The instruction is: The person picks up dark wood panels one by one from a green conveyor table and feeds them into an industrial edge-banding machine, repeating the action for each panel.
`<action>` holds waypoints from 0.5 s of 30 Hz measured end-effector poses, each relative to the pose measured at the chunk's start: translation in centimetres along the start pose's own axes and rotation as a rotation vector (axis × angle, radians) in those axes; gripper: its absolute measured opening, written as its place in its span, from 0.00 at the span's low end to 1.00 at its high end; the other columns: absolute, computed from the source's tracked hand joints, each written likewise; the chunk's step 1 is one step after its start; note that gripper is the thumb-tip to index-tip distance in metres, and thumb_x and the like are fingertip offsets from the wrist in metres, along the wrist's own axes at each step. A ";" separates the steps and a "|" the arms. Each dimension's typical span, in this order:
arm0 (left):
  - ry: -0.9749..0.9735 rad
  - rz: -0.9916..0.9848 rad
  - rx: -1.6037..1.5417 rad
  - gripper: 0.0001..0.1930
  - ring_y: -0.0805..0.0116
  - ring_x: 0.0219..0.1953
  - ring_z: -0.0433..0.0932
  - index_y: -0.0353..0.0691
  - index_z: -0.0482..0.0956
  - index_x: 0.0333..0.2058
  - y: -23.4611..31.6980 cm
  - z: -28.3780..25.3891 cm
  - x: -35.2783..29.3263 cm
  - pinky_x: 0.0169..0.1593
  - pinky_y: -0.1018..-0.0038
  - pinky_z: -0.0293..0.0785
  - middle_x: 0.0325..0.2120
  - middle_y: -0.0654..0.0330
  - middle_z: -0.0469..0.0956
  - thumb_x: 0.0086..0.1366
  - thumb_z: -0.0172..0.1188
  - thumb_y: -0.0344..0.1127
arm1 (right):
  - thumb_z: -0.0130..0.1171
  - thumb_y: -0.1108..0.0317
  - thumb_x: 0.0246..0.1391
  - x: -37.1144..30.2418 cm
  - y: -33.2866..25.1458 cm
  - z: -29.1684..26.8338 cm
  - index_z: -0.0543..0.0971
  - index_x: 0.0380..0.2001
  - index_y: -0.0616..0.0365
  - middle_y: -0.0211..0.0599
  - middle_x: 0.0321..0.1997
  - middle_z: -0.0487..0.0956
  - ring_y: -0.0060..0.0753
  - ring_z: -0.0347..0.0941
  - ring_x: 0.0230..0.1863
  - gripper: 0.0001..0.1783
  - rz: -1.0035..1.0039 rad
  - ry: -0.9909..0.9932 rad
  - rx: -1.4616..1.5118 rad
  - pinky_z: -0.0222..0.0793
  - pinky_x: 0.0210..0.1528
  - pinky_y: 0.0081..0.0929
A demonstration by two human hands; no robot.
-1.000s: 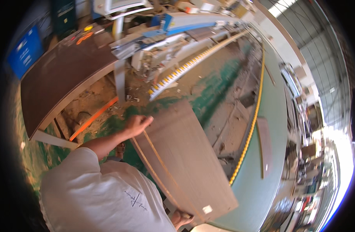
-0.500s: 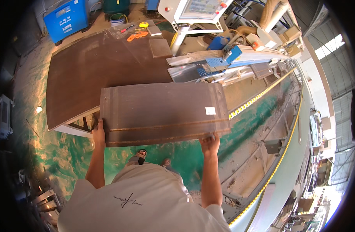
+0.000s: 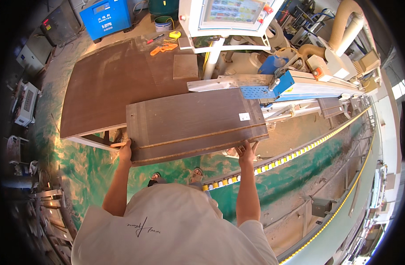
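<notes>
Between my two hands is a brown wooden panel (image 3: 189, 121), with a long groove along its near side and a small white label (image 3: 244, 116) at its right end. My left hand (image 3: 125, 151) grips the near left corner, closed on the edge. My right hand (image 3: 246, 152) holds the near edge toward the right end, its fingers partly under the panel. The panel's far side overlaps the brown worktable (image 3: 101, 92) and comes up to the machine's metal rail (image 3: 229, 82); whether it rests on them I cannot tell.
On the worktable lie an orange tool (image 3: 163, 48), a yellow tape measure (image 3: 174, 34) and a small brown board (image 3: 185, 67). A control screen (image 3: 231, 13) rises beyond. To the right runs a yellow-and-white roller track (image 3: 282, 161). A blue machine (image 3: 106, 20) stands far left.
The view has shifted as I turned and stepped. The panel, still in both hands, now tilts with its right end farther away, closer to the machine rail.
</notes>
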State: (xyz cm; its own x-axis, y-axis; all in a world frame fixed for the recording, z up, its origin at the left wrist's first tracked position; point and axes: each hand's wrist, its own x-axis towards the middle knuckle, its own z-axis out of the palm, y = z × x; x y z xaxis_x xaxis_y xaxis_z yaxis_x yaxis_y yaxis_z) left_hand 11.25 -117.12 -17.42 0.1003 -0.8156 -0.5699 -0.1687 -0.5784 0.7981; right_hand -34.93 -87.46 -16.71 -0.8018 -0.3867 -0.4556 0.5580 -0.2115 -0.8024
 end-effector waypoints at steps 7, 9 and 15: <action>-0.100 -0.075 -0.074 0.25 0.66 0.47 0.76 0.38 0.75 0.53 -1.6 2.8 0.2 0.49 0.66 0.74 0.48 0.60 0.76 0.67 0.61 0.51 | 0.54 0.71 0.63 2.5 -3.2 -4.2 0.24 0.72 0.40 0.40 0.37 0.79 0.32 0.80 0.35 0.54 -0.009 -0.193 -0.196 0.79 0.40 0.32; -0.133 -0.106 -0.091 0.23 0.66 0.47 0.76 0.39 0.75 0.53 -1.1 4.6 -1.0 0.47 0.67 0.76 0.48 0.60 0.76 0.68 0.60 0.50 | 0.54 0.70 0.63 3.9 -4.3 -5.3 0.24 0.72 0.39 0.41 0.36 0.81 0.33 0.81 0.35 0.54 -0.024 -0.212 -0.195 0.80 0.40 0.32; -0.103 -0.154 -0.103 0.20 0.66 0.46 0.78 0.40 0.76 0.51 -0.2 12.2 -5.2 0.48 0.67 0.77 0.45 0.61 0.78 0.70 0.58 0.49 | 0.54 0.69 0.63 7.7 -9.5 -8.1 0.25 0.73 0.41 0.42 0.42 0.79 0.36 0.79 0.41 0.53 -0.006 -0.160 -0.240 0.78 0.47 0.36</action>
State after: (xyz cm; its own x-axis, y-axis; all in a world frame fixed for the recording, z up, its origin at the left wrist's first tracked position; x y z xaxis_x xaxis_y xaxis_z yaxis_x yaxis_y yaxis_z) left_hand -1.23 -112.61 -17.00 0.0159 -0.7148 -0.6992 -0.0576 -0.6987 0.7131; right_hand -48.13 -81.11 -15.72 -0.7507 -0.5267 -0.3989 0.4712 -0.0036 -0.8820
